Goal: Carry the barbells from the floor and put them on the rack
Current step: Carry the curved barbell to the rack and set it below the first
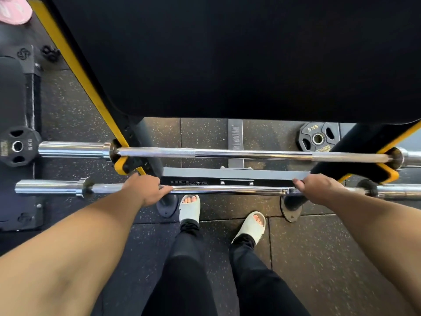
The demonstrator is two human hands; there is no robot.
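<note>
A chrome barbell (227, 189) runs left to right just below the rack, held off the floor. My left hand (145, 189) is wrapped over it left of centre and my right hand (319, 187) grips it right of centre. A second chrome barbell (250, 154) lies higher up across the rack's yellow hooks (120, 164), parallel to the held one and a short way beyond it. The rack's black and yellow uprights (77, 69) slope away on both sides.
A large black bench pad (227, 53) fills the upper view. 5 kg plates lie on the floor at left (17, 145) and right (317, 137). The rack's grey base bar (227, 173) and feet sit before my sandalled feet (189, 208). Speckled rubber floor tiles surround me.
</note>
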